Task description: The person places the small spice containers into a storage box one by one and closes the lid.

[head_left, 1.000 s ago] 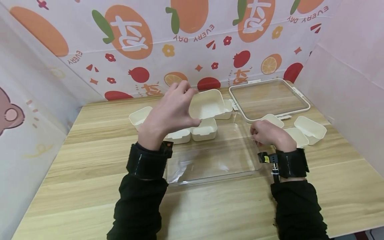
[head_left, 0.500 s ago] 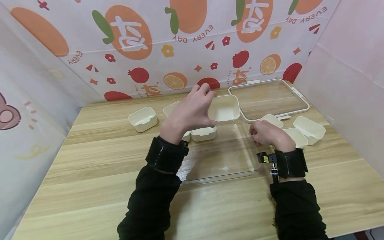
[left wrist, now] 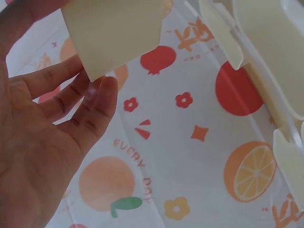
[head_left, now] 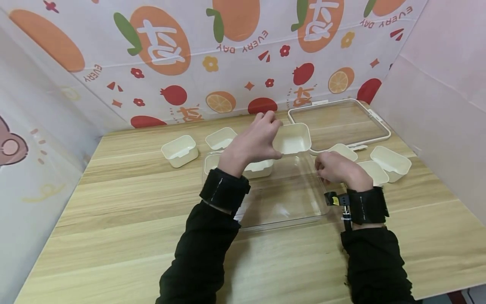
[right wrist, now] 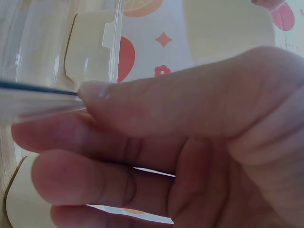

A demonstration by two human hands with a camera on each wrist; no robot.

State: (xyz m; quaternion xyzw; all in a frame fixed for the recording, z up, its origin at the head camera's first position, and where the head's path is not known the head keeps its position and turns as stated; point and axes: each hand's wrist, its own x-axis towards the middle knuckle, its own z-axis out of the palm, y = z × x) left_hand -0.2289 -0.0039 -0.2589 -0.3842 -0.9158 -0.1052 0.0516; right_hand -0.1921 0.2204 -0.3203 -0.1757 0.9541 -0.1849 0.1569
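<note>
A small cream bin [head_left: 293,138] is in my left hand [head_left: 250,145], which grips it between thumb and fingers above the back of a large clear box [head_left: 282,192]. In the left wrist view, the fingers lie against one side of this bin [left wrist: 114,33]. My right hand [head_left: 339,169] pinches the clear box's right wall; the right wrist view shows its thumb [right wrist: 137,102] pressed on the thin rim. Inside the box, at the back, stands a cream bin [head_left: 258,169], partly hidden by the left arm. Another shows only partly at the back left corner.
Two cream bins stand on the table behind and left of the box, one at far left [head_left: 179,152] and one nearer [head_left: 221,138]. Several more lie at right, including an outer one [head_left: 392,162]. A clear lid with a white rim [head_left: 382,137] lies at back right.
My left hand has moved right with the cream bin, from above the box's back left to its back right, and slightly lower. The right hand stays on the box wall.
</note>
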